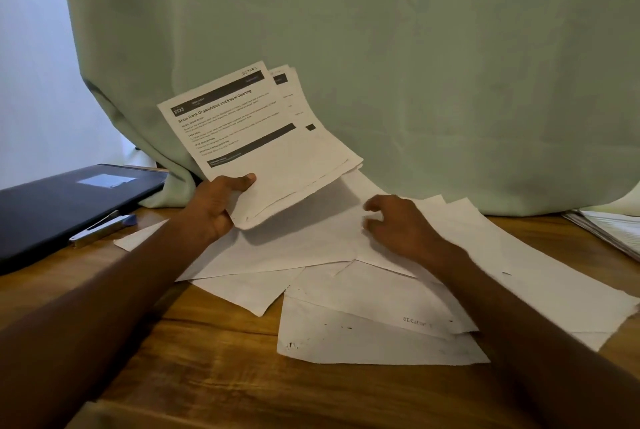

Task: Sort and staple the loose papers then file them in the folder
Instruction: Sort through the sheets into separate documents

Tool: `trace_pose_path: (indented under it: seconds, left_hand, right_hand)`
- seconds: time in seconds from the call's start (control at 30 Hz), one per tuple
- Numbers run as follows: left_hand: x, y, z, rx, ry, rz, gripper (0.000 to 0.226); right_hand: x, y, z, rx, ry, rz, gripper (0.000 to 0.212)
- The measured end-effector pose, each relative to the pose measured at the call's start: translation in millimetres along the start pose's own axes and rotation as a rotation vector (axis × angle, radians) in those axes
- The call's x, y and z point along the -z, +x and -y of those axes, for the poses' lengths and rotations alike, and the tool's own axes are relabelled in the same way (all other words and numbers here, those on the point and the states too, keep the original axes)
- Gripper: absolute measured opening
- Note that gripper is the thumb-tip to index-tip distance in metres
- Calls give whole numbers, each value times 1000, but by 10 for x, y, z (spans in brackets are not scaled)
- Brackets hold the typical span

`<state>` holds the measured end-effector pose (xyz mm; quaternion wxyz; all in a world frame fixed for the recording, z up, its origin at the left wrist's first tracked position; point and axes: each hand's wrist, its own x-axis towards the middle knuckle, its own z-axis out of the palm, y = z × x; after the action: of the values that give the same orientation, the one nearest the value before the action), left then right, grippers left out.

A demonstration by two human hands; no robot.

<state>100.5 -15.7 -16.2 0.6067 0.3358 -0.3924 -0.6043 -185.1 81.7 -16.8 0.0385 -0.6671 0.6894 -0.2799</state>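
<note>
above the table (214, 373), left hand (214, 207) grips printed sheets (256, 138).

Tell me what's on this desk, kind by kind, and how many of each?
Sets of printed papers held up by the left hand: 1
Heaps of loose papers lying on the table, individual sheets too overlapped to count: 1
Dark folders: 1
Staplers: 1
Paper stacks at the right edge: 1
Total: 5

Loose papers (346, 290) overlap at centre of the tabletop (207, 342); folder (62, 207) far left, stapler (100, 229) just beside it.
</note>
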Motion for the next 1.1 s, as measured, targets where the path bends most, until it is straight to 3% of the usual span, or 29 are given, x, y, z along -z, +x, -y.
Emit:
trace_pose_path:
  seconds: [0.07,0.17,0.23,0.33,0.4,0.5,0.67,0.8,0.87,1.0,1.1]
  left_hand:
    - [-24,-3,43,1,37,-13,30]
    - [12,24,88,4,96,-89,44]
    - [59,56,101,-26,201,-189,61]
    - [115,98,72,-56,312,-340,60]
    - [154,101,36,-51,277,-348,60]
    - [139,42,-12,-32,148,-253,52]
    - [-42,-44,-30,-64,-8,73,34]
    - [-160,55,-54,-50,50,42,41]
    - [-205,164,-56,-52,116,36,50]
    - [-359,206,50,71,75,71,37]
    - [-347,206,124,135,26,109,30]
  right_hand:
    - [31,6,-207,-77,-195,41,36]
    - [45,2,-264,-109,-154,141,49]
    - [79,-8,-268,-119,-173,206,72]
    - [215,-34,-269,-147,-199,407,112]
    - [297,-68,-246,-120,-152,505,118]
    - [300,-58,-232,-109,-82,477,105]
    - [211,-29,-273,-94,11,234,70]
    - [284,-88,-167,-82,-75,458,99]
    - [293,-91,-135,-83,-65,498,100]
    - [243,-51,-166,-48,35,319,68]
    - [198,3,-149,62,-30,175,40]
